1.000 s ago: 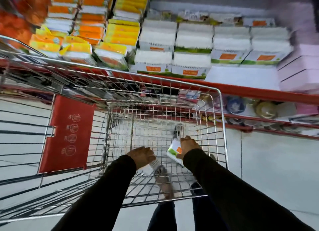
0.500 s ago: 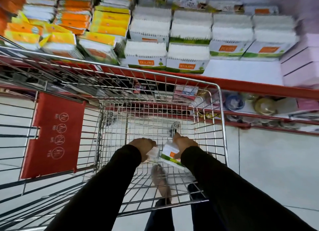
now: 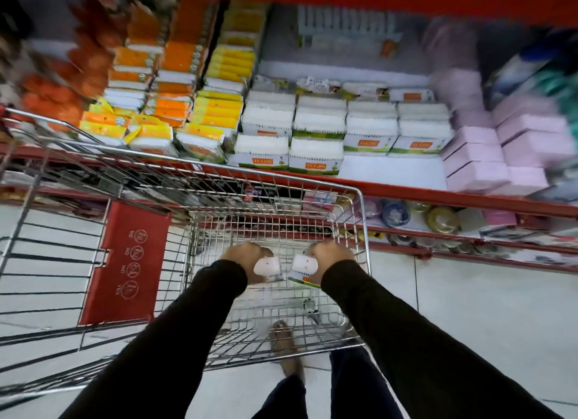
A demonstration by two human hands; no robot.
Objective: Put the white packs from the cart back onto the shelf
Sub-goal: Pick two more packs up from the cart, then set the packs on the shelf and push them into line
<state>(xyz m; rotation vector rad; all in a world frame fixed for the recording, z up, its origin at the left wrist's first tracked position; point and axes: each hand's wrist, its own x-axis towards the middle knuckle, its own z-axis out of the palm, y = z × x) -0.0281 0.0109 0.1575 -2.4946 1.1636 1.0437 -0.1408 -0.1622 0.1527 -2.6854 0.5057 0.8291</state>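
Above the wire cart (image 3: 359, 199), before the stocked shelf (image 3: 406, 188), each grip holds one white pack: left hand (image 3: 244, 256) its pack (image 3: 267, 267), right hand (image 3: 331, 254) its green-edged pack (image 3: 304, 270).

Your left hand (image 3: 242, 257) grips one white pack (image 3: 267, 267) and your right hand (image 3: 331, 256) grips another (image 3: 304, 270) above the wire cart (image 3: 359, 199), facing the shelf (image 3: 391, 176) of matching packs.

A shop aisle — a supermarket, by the look of it. A wire shopping cart (image 3: 275, 206) with a red child-seat flap (image 3: 125, 262) stands against red-edged shelves (image 3: 438, 196) packed with rows of packaged goods — orange and yellow packs (image 3: 175, 106), white packs (image 3: 316, 127), pink boxes (image 3: 500, 149) — above a pale tiled floor (image 3: 484, 309).
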